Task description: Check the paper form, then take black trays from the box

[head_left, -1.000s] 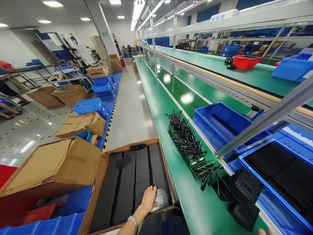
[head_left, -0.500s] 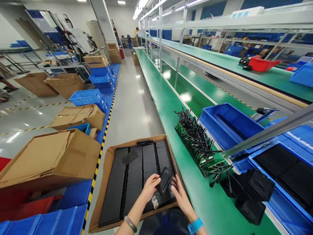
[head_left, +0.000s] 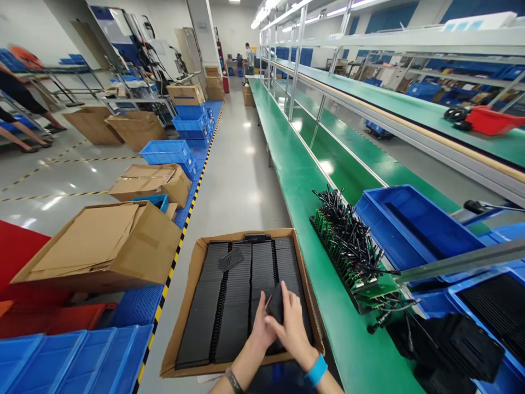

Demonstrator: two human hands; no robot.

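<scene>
With my left hand (head_left: 262, 328) and right hand (head_left: 292, 324) clamped together on one black cover (head_left: 275, 304) (over the carton (head_left: 186, 306)), lifting it clear comes next, I judge.

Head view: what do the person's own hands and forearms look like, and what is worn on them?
Both the left hand and right hand are bare, without gloves, and no sleeves reach the forearms. The left wrist carries a thin dark bracelet; the right wrist carries a bright blue band. No rings show on the fingers.

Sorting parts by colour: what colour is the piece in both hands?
Black, seen in the head view.
</scene>
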